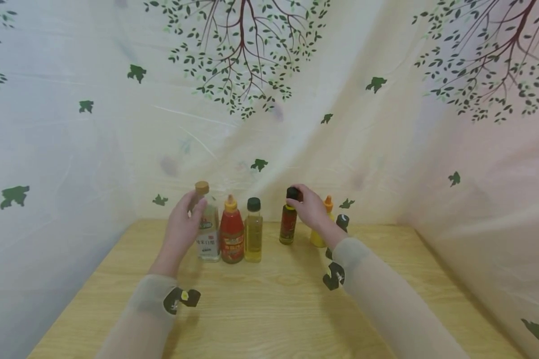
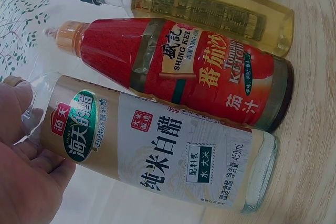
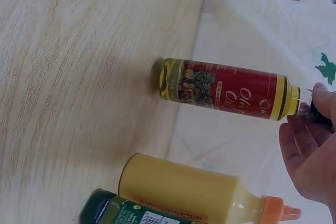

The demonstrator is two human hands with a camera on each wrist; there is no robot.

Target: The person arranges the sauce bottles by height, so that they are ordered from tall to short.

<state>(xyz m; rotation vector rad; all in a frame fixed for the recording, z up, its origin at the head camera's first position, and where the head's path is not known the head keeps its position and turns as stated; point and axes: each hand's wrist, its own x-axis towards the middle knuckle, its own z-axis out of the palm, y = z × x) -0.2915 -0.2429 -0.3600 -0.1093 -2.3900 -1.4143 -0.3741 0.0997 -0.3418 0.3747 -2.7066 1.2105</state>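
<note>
Along the bench (image 1: 251,314), the left hand's grip (image 1: 184,222) pinched the vinegar bottle (image 1: 208,244) at its neck, presumably to steady it beside the ketchup bottle (image 1: 232,239) and pale oil bottle (image 1: 253,240). Farther back, the right hand's grip (image 1: 313,208) pinched the olive oil bottle (image 1: 288,223) at its capped top, probably for upright control; base contact was undetermined. Behind hung a printed sheet (image 1: 233,144).

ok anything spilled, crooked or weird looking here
No spill or damage shows among the bottles on the table. But on the backdrop, the printed tree looks upside down, branching downward.
</note>
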